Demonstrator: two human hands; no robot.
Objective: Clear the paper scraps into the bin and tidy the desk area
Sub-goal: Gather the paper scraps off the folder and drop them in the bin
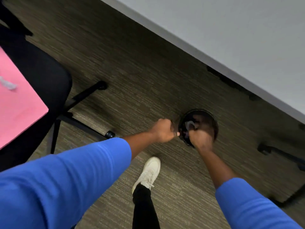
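A round black bin [212, 119] stands on the carpet near the wall. My right hand [200, 138] hangs over its opening with the fingers curled down. A grey paper scrap [189, 124] shows just past those fingers, inside the rim; blur hides whether it is held or lying loose. My left hand [163, 131] is a closed fist just left of the bin's rim, with a small white speck at its knuckles. At the far left a white paper scrap [8, 84] lies on the pink desk top [19, 104].
A black office chair [49, 83] with wheeled legs stands between the pink desk and the bin. My white shoe [148, 172] is on the carpet below the hands. A grey wall [231, 30] runs diagonally behind the bin. Another dark chair base [280, 154] sits at the right.
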